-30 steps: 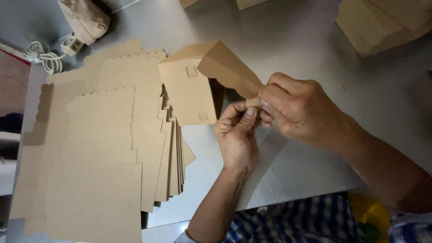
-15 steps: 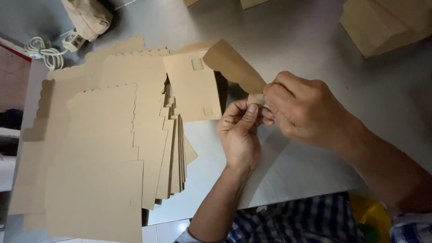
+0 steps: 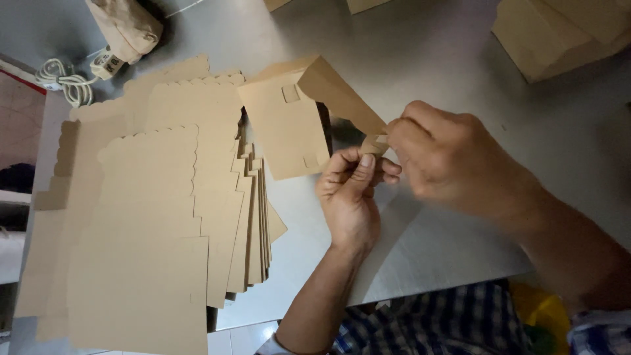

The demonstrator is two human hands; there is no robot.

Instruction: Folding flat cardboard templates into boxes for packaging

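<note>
Both hands pinch one corner tab: left hand [image 3: 348, 190] and right hand [image 3: 447, 158] closed on the half-folded cardboard blank [image 3: 289, 125], flat blanks [image 3: 151, 217] stacked at nine o'clock.

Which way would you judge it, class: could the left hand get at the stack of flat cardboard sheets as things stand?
Probably yes. The stack lies just beside the left hand on the table, with only bare tabletop between them. But that hand, with the right hand, is pinching the folded cardboard piece, so it would have to let go first.
</note>
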